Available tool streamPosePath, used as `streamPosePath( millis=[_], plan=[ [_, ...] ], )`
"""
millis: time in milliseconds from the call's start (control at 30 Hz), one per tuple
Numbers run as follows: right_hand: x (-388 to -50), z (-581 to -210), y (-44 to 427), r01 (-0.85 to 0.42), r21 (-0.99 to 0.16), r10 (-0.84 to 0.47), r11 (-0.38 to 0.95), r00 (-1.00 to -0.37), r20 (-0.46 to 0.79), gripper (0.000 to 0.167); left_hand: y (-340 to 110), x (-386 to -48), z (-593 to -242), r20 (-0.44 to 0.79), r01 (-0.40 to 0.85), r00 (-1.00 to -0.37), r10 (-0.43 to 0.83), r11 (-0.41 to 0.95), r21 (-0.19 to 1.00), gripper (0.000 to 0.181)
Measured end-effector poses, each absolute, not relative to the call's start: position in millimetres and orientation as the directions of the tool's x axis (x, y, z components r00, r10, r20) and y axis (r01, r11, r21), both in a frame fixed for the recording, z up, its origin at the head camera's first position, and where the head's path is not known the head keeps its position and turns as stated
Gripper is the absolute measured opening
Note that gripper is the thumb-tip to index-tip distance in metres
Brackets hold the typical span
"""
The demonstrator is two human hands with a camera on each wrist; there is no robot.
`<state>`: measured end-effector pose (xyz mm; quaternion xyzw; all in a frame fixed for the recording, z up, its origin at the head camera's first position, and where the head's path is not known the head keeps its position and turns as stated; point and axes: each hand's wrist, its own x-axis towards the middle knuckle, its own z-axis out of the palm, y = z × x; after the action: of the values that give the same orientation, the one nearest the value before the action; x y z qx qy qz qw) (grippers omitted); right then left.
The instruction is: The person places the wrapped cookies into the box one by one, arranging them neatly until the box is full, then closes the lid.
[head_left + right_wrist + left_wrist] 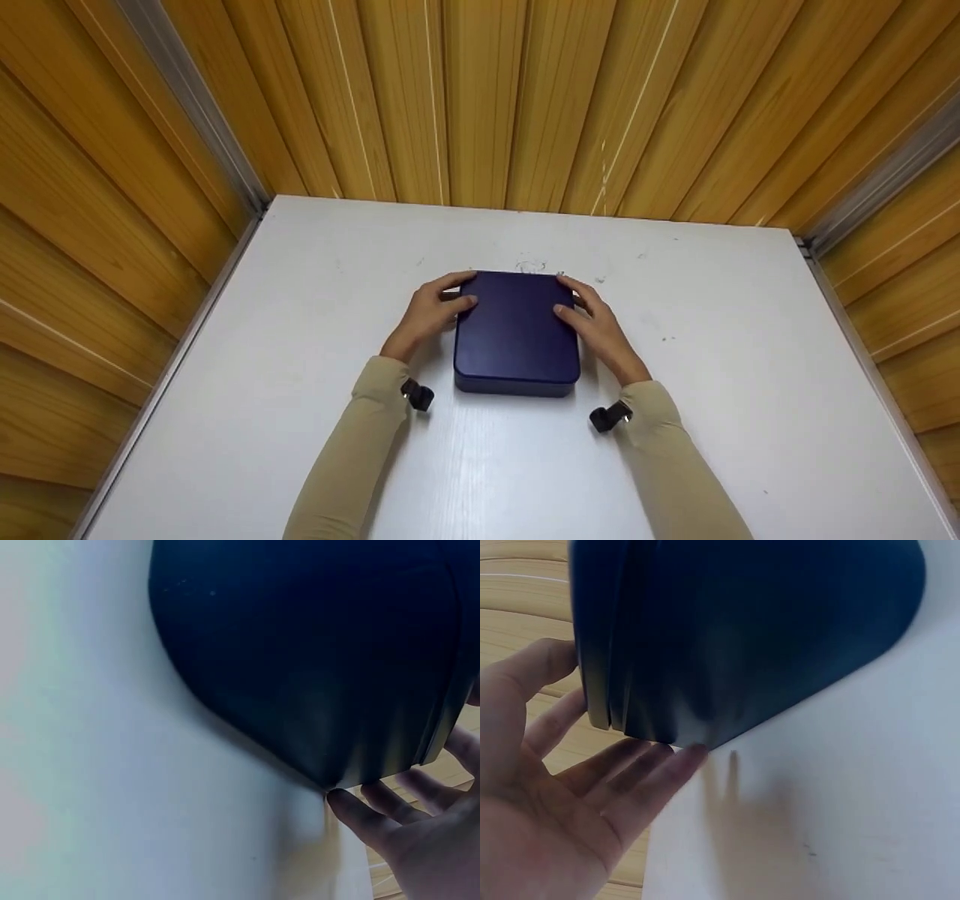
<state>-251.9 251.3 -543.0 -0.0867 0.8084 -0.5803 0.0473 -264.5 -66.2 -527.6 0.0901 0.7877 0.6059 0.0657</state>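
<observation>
A dark blue rectangular box (517,337) with rounded corners and a lid stands on the white table, lid upward. My left hand (429,311) grips its left side near the far corner, thumb on the lid's edge. On the opposite side my right hand (602,331) holds the box the same way. The left wrist view shows the box wall (742,630) and a seam under the lid, with the left fingertips (694,755) against the side. In the right wrist view, the right fingertips (341,799) touch the lower edge. The inside of the box is hidden.
The white table (750,360) carries small dark marks beyond the box and to its right. Yellow wood-patterned panels (480,97) rise behind the table and on both sides, with metal posts at the corners. A small black camera (418,395) sits on each wrist.
</observation>
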Motion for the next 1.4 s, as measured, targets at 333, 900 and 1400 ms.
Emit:
streamPosePath(
  millis=[333,900,1400],
  plan=[
    [-250,-548,251,-0.069,-0.955,-0.212,0.288,-0.977,0.007,0.064,-67,-264,-541,-0.030,0.010,-0.979,0.203,0.191,0.982,0.054],
    [-250,-551,251,-0.057,-0.953,-0.198,0.298,-0.980,-0.003,0.066,-66,-265,-547,-0.044,-0.013,-0.982,0.186,0.161,0.987,0.054],
    [-251,-552,252,-0.034,-0.959,-0.197,0.281,-0.980,-0.023,0.066,-67,-264,-547,-0.006,0.030,-0.980,0.197,0.179,0.983,0.055]
  ],
)
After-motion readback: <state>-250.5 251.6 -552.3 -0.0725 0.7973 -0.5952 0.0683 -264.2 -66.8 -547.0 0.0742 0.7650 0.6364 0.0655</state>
